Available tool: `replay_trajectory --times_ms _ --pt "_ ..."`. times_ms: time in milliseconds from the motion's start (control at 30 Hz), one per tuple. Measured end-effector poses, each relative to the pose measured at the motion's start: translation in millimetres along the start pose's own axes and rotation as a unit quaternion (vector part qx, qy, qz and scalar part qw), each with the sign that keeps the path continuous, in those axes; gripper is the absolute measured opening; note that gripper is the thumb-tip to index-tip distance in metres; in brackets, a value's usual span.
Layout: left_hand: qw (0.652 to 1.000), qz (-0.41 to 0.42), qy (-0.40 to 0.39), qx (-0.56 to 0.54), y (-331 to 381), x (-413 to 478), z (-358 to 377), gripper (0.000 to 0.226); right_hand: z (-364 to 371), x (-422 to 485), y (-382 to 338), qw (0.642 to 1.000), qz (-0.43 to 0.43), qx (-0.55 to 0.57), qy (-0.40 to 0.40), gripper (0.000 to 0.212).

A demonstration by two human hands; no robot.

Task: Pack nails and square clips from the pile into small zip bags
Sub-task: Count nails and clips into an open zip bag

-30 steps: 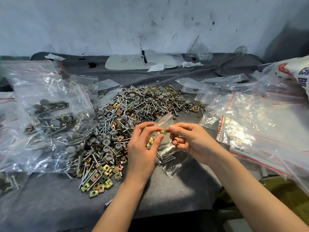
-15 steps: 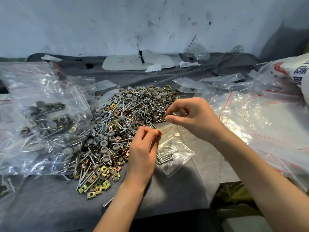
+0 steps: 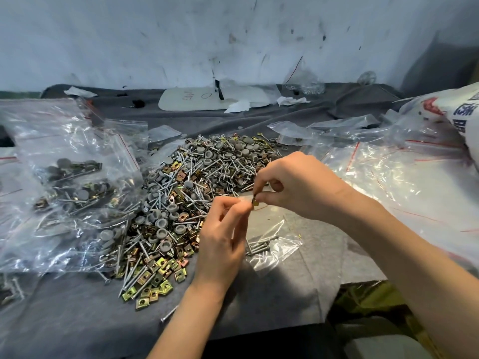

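Note:
A pile (image 3: 186, 203) of nails, grey caps and brass square clips covers the middle of the grey cloth. My left hand (image 3: 223, 242) pinches the mouth of a small clear zip bag (image 3: 272, 239) that lies on the cloth with several nails inside. My right hand (image 3: 293, 187) pinches a brass square clip (image 3: 255, 202) right at the bag's mouth, close to my left fingertips.
Filled zip bags (image 3: 70, 193) lie heaped at the left. Empty zip bags (image 3: 388, 182) are spread on the right, beside a white printed sack (image 3: 453, 112). A white board (image 3: 197, 99) and paper scraps lie at the back by the wall. The table edge (image 3: 259, 332) runs below my arms.
My right hand went from the bag to the pile, then came back down to the bag's mouth with a square clip. My left hand stayed on the bag.

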State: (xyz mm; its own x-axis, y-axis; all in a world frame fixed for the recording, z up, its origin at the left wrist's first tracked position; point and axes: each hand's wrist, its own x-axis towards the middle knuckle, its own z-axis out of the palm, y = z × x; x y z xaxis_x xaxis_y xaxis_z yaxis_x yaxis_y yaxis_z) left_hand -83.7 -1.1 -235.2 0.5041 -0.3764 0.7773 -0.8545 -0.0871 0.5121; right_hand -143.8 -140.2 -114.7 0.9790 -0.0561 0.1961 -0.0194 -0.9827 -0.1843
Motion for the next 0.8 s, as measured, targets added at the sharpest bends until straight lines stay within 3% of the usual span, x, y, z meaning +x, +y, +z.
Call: replay_trajectory --times_ms 100,200,400,600,800 --pt "1.000 0.004 0.022 -0.011 1.6 2.2 0.4 0.015 -2.7 -1.2 -1.4 0.994 0.016 0.106 0.022 0.014" --pt "1.000 0.000 0.015 -0.012 1.7 2.3 1.3 0.011 -7.8 -0.8 -1.6 0.974 0.035 0.223 0.011 0.030" --pt "0.999 -0.009 0.030 -0.023 1.8 2.3 1.0 0.009 -10.9 4.7 1.1 0.980 0.019 0.196 0.009 0.042" --pt "0.998 -0.008 0.043 -0.035 1.7 3.1 0.9 0.010 -11.0 3.6 -4.8 0.958 -0.069 0.264 0.087 0.050" --pt "0.998 -0.003 0.033 -0.054 4.8 3.3 -0.6 0.012 0.7 4.1 -16.3 0.952 -0.143 0.271 0.005 0.058"
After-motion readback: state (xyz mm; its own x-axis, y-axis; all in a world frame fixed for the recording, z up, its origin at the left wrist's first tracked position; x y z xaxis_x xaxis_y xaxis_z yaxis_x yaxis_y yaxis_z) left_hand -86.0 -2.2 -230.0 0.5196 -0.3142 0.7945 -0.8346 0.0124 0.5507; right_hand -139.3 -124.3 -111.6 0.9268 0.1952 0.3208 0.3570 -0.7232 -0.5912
